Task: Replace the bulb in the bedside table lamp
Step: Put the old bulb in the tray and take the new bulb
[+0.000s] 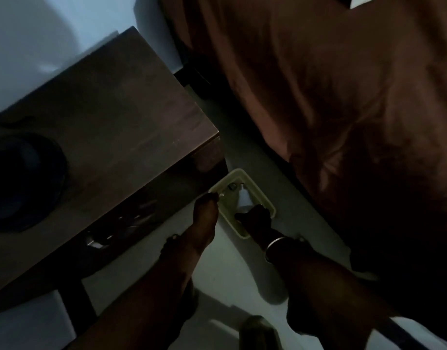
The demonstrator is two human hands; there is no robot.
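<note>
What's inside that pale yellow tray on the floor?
In the tray lies a white bulb, its metal base pointing away, beside a few small bits too dim to name. The right hand covers the bulb's near end; the left hand rests at the tray's edge.

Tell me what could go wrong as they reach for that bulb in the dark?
The room is very dim, so the right hand may fumble the bulb lying in the tray on the floor. The left hand only touches the tray's edge, so the tray might slide. The table corner overhangs close by, easy to bump.
</note>
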